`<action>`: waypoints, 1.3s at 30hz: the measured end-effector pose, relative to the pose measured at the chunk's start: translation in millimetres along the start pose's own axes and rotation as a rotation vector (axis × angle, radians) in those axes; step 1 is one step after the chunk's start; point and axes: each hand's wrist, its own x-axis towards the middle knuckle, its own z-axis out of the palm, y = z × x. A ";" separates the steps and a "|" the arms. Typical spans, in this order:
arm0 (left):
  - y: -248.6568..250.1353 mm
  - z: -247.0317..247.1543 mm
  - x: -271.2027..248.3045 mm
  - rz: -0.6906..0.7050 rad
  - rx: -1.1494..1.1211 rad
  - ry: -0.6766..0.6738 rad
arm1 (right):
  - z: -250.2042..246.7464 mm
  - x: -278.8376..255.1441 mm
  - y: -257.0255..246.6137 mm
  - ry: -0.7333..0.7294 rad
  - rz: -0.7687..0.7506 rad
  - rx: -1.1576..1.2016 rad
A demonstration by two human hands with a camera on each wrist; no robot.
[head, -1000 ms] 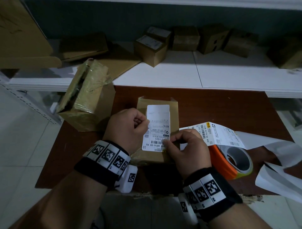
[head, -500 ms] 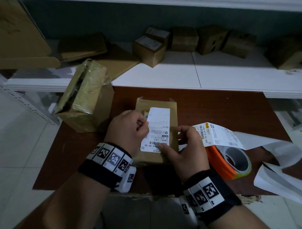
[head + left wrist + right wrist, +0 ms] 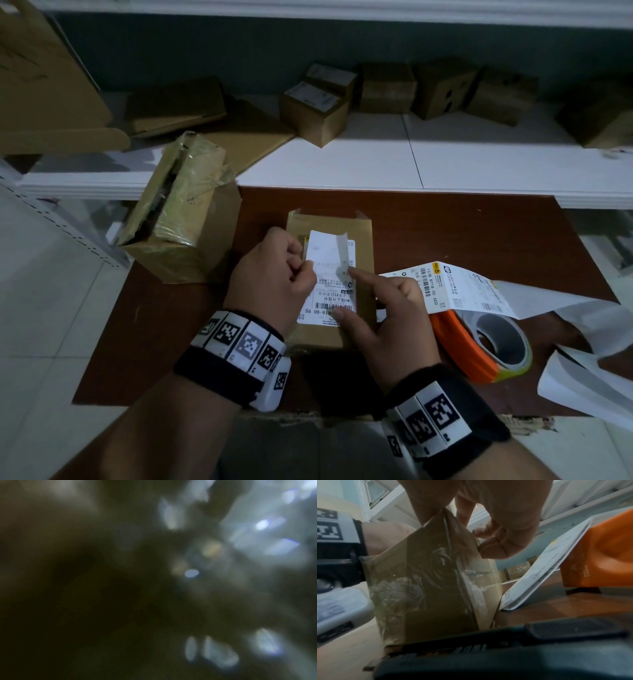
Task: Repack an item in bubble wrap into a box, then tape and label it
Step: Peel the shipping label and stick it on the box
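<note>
A small taped cardboard box (image 3: 363,240) lies in the middle of the brown table (image 3: 479,233). On its top is a white printed shipping label (image 3: 325,298). My left hand (image 3: 305,270) pinches the label sheet's left edge, and a loose greyish flap (image 3: 342,253) curls up near the top right. My right hand (image 3: 346,293) presses on the label with its straight index finger and thumb, the other fingers curled. The right wrist view shows the box (image 3: 428,581) from its near end, under my fingers (image 3: 496,550). The left wrist view is dark and blurred.
An orange tape dispenser (image 3: 472,346) lies right of the box, a strip of printed labels (image 3: 455,291) draped over it. Loose white sheets (image 3: 589,377) lie at the far right. A larger opened box (image 3: 181,212) stands at the left. Several cartons (image 3: 315,106) sit on the white shelf behind.
The label came down flat onto the box top. My right index finger stretched out onto its middle, and a flap of the sheet now curls up at the top right.
</note>
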 end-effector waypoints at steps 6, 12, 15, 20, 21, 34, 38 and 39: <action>-11.7 4.1 2.0 0.132 0.096 0.006 | 0.0 -0.2 1.1 -0.016 -0.006 -0.053; -13.9 4.3 2.0 0.021 0.076 -0.088 | 1.7 -2.3 -1.2 -0.009 0.010 -0.128; -17.9 5.7 3.2 -0.055 0.011 -0.231 | 1.0 -2.7 -2.3 -0.064 0.033 -0.123; -24.3 9.7 11.1 -0.136 -0.167 -0.402 | 6.4 -3.7 -0.9 -0.165 0.065 -0.101; -25.8 9.6 12.2 -0.137 -0.201 -0.435 | 7.5 -4.2 -0.4 -0.170 0.063 -0.094; -38.3 -10.6 15.5 -0.085 -0.204 -0.778 | -0.5 -1.5 -3.8 -0.236 0.088 0.156; -43.1 -8.3 15.7 -0.075 -0.202 -0.770 | -5.1 -1.5 -4.5 -0.227 0.118 0.266; -44.2 -6.4 16.5 -0.071 -0.204 -0.763 | -6.6 -1.9 -4.0 -0.237 0.120 0.270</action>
